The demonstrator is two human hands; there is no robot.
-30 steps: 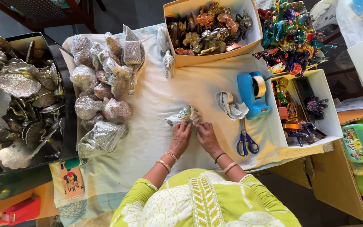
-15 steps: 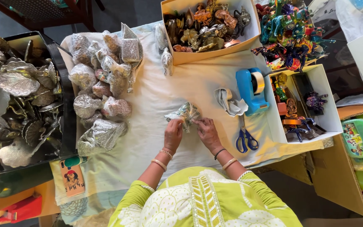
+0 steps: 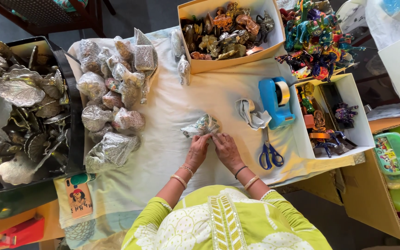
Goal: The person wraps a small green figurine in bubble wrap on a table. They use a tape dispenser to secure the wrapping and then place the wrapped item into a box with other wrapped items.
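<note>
Both hands (image 3: pixel 213 149) pinch plastic-wrapped figurine (image 3: pixel 201 126) on cloth (image 3: pixel 172 106).

**A:** So where's everything sitting on that table (image 3: pixel 172 111)?

**B:** The small wrapped bundle (image 3: pixel 201 126) is lying mid-table, with the left hand (image 3: pixel 198 149) and right hand (image 3: pixel 225 149) resting on its near edge, side by side. The pile of wrapped pieces (image 3: pixel 112 99) is sitting to the left, and past that the bin of metal leaves (image 3: pixel 21 106).

**A:** And the right side?

**B:** The tape dispenser (image 3: pixel 276 102) is sitting right of the bundle, with the scissors (image 3: pixel 268 155) lying just in front of it. The box of figurines (image 3: pixel 230 30) is sitting at the far edge.
</note>
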